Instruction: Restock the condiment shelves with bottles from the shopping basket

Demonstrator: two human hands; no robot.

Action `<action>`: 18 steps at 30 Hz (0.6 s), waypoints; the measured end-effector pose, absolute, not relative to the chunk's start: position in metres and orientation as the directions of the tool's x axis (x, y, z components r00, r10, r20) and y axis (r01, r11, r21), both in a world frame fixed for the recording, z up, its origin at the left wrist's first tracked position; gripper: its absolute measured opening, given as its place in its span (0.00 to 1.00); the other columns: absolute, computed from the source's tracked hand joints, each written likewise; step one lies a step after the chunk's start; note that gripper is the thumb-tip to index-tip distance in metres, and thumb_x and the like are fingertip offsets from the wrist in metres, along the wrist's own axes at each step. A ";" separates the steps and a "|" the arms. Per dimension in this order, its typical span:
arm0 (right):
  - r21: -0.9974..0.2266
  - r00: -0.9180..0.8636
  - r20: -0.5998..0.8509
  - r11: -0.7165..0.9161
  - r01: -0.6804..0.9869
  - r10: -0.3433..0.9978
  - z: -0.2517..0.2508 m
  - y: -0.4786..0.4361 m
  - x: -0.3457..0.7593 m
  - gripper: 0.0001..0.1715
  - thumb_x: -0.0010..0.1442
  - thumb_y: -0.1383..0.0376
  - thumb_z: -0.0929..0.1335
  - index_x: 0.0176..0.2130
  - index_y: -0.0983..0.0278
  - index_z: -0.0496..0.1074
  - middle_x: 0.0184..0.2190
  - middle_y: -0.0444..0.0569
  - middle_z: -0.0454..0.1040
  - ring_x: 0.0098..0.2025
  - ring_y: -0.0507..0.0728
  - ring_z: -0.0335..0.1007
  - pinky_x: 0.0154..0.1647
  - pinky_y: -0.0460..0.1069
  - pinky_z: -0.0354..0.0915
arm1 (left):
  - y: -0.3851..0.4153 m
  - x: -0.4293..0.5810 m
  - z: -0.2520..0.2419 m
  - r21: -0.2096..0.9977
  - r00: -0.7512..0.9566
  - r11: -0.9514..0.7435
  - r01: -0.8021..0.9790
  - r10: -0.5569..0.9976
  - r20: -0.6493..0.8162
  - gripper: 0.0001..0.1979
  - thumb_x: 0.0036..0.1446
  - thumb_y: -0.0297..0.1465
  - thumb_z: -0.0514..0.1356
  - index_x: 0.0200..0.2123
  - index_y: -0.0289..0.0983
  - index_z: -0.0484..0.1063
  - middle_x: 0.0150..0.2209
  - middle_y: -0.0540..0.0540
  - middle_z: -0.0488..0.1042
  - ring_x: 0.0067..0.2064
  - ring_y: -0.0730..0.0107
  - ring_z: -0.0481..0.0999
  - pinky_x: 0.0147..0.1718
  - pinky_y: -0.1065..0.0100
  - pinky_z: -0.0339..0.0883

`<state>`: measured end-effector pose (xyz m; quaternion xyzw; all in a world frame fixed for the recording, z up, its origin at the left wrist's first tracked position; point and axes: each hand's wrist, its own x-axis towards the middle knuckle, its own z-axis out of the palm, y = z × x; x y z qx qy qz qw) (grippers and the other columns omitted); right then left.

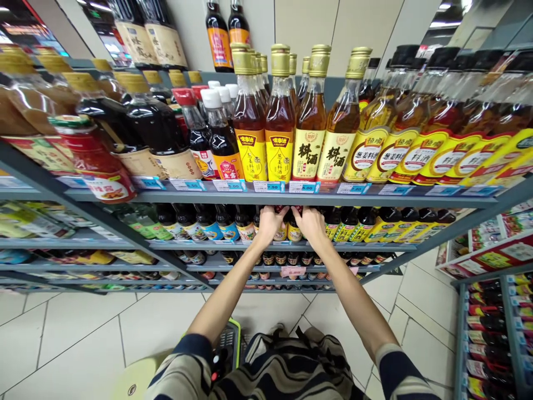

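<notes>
Both my arms reach forward to the second shelf (233, 245) of a shop rack. My left hand (270, 224) and my right hand (310, 225) are side by side among small dark bottles with yellow labels (293, 232). Their fingers curl up around the bottle tops, just under the edge of the top shelf (291, 195). Which bottle each hand grips is hidden by the shelf edge. Above them stand tall amber bottles with gold caps and yellow labels (280, 116).
Dark soy sauce bottles (158, 133) fill the top shelf at left, yellow-labelled cooking wine bottles (416, 150) at right. Lower shelves hold more bottles. A green basket (229, 344) sits by my knees on the tiled floor. Another rack (495, 311) stands at right.
</notes>
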<state>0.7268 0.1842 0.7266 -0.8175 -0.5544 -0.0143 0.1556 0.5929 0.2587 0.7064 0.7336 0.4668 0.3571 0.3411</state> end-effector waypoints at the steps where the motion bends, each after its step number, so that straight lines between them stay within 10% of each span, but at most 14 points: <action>1: -0.238 0.386 0.173 -0.342 0.909 0.906 0.728 0.184 0.727 0.35 0.77 0.47 0.56 0.57 0.71 0.74 0.49 0.68 0.82 0.52 0.67 0.81 0.53 0.53 0.69 | 0.260 0.593 0.706 0.823 0.310 -0.345 0.451 0.925 0.218 0.19 0.66 0.43 0.62 0.28 0.37 0.76 0.13 0.48 0.69 0.23 0.61 0.78 0.34 0.66 0.70; 10: -0.282 0.324 0.099 -0.286 0.916 0.941 0.735 0.182 0.735 0.34 0.77 0.49 0.55 0.55 0.69 0.76 0.52 0.67 0.81 0.56 0.66 0.79 0.57 0.53 0.68 | 0.273 0.594 0.703 0.711 0.302 -0.427 0.559 0.903 0.305 0.10 0.63 0.35 0.64 0.39 0.33 0.79 0.36 0.37 0.82 0.37 0.57 0.79 0.39 0.65 0.66; 18: -0.413 0.373 0.207 -0.265 0.872 0.904 0.724 0.184 0.731 0.35 0.75 0.45 0.60 0.59 0.72 0.71 0.41 0.66 0.82 0.44 0.65 0.82 0.45 0.52 0.70 | 0.254 0.596 0.714 0.767 0.300 -0.360 0.531 0.926 0.228 0.18 0.65 0.43 0.63 0.43 0.33 0.76 0.19 0.49 0.71 0.24 0.61 0.75 0.30 0.67 0.66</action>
